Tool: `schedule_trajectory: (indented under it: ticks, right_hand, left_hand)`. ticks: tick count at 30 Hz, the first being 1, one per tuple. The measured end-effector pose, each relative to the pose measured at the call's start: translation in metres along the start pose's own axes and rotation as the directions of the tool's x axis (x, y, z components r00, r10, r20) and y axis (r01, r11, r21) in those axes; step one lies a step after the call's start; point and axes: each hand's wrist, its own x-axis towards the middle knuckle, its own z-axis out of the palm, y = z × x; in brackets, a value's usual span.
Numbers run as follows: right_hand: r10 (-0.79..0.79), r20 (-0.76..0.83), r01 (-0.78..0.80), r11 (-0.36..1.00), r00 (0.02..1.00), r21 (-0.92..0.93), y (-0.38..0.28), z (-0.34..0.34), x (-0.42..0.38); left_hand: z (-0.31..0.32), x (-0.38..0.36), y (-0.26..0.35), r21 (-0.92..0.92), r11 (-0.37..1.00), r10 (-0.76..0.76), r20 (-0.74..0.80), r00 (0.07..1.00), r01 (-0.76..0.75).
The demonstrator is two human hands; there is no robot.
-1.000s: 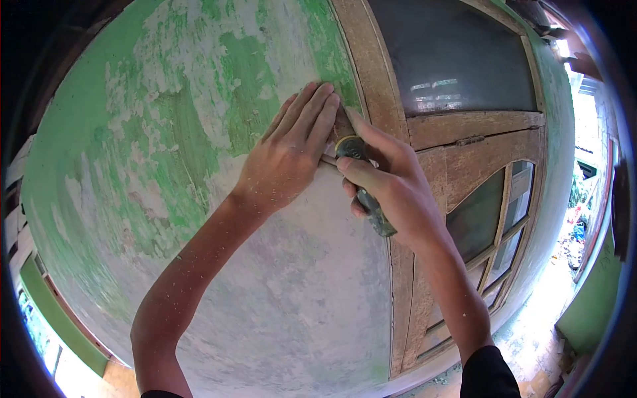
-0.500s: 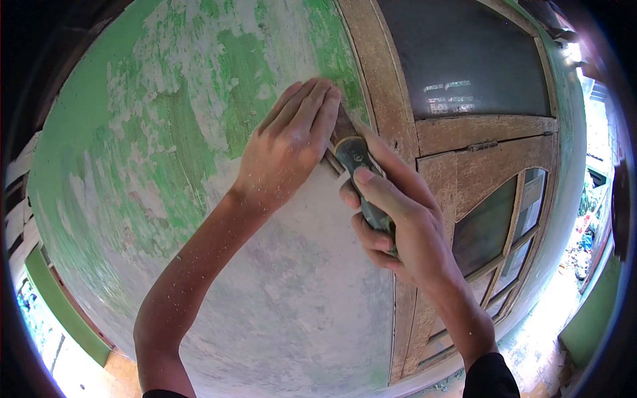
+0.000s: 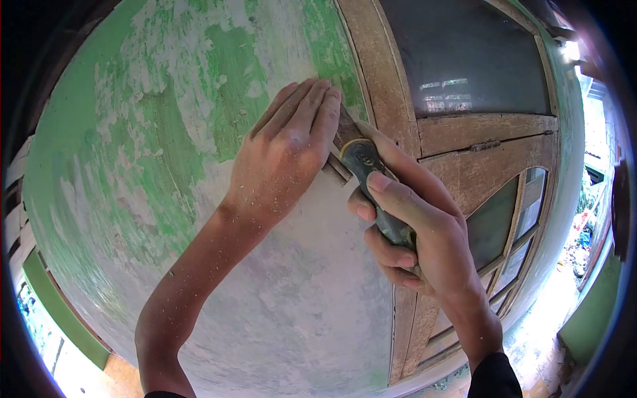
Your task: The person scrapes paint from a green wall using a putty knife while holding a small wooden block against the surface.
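Observation:
My right hand (image 3: 418,219) is wrapped round the dark handle of a scraper (image 3: 361,158), its thumb along the grip. The scraper's metal blade runs up and left, partly under my left hand (image 3: 292,136). That hand's fingers lie together, stretched out over the blade against the wall (image 3: 298,285). Green paint patches mark the upper wall, with whitish bare surface showing between and below them. Specks of dust cover my left hand and forearm. The blade's edge is hidden behind my fingers.
To the right of the hands stands a worn wooden frame (image 3: 388,86) with a dark glass pane (image 3: 471,66) and a wooden panel with smaller panes below. A green post (image 3: 66,315) is at lower left. Bright daylight shows at the far right.
My right hand and the scraper's handle have shifted right and slightly down. My left hand stays in nearly the same place, its wrist a little further left.

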Motion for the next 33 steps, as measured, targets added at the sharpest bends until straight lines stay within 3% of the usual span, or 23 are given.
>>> schedule_trajectory:
  ticks: [5,8,15,18,20,27,29,33]
  right_hand:
    - [-0.052,0.009,0.052,0.999,0.999,-0.015,-0.005,0.002,0.013]
    - [0.008,-0.043,-0.009,0.999,0.999,-0.037,-0.005,0.003,-0.002]
    - [-0.023,-0.021,0.022,0.999,1.0,-0.025,-0.012,0.004,0.0]
    - [-0.009,-0.018,0.008,0.998,1.0,-0.057,-0.004,0.0,-0.002]
    - [-0.017,-0.012,0.017,0.999,1.0,-0.05,-0.009,0.004,0.002]
    - [-0.003,-0.013,0.003,0.999,1.0,-0.047,-0.002,-0.002,0.005]
    - [-0.068,0.006,0.069,0.997,0.998,-0.024,-0.004,-0.001,0.017]
    - [-0.021,-0.007,0.021,0.999,1.0,-0.05,-0.007,-0.003,0.002]
  left_hand:
    - [0.0,0.01,-0.013,-0.119,0.992,-0.046,0.062,0.997,0.053]
    - [-0.002,0.001,-0.003,0.0,1.0,0.011,0.032,0.999,-0.011]
    - [-0.006,0.005,-0.005,-0.045,0.999,-0.004,0.075,0.997,0.008]
    - [-0.003,0.002,-0.003,0.036,0.999,0.033,0.046,0.998,-0.035]
    - [-0.002,0.004,-0.006,-0.031,1.0,-0.002,0.045,0.999,0.004]
    - [-0.001,0.005,-0.006,0.005,1.0,0.015,0.059,0.998,-0.016]
    - [0.001,0.012,-0.014,-0.062,0.997,-0.032,0.059,0.998,0.036]
    - [-0.002,0.007,-0.004,-0.086,0.995,-0.043,0.098,0.994,0.052]
